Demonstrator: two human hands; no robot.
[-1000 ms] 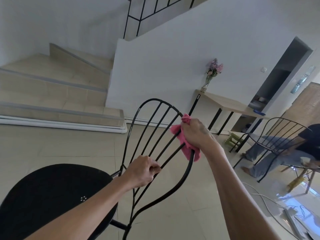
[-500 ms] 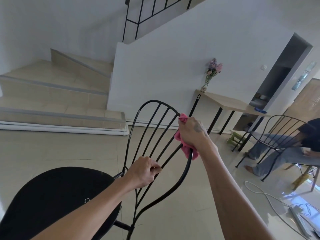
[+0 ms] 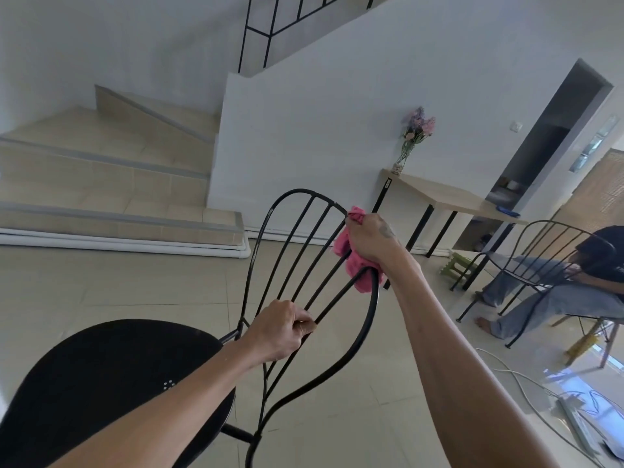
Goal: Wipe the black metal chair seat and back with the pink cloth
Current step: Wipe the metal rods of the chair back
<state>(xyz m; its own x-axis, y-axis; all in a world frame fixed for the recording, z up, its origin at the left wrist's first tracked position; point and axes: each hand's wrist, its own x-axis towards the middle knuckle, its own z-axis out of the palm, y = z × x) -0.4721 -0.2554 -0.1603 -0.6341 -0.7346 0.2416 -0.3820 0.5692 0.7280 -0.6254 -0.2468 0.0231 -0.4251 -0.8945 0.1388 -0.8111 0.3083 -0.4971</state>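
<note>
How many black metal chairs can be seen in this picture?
2. One black metal chair stands close in front, gripped by the left hand; the second chair is at the right, with a person sitting on it. Others may be hidden outside the view.

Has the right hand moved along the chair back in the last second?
Yes: the right hand, gripping the pink cloth, slid slightly up the chair back's outer rim toward its top.

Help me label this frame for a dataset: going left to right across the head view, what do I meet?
Seat → left hand, gripping a bar → cloth → flowers → seated person.
</note>
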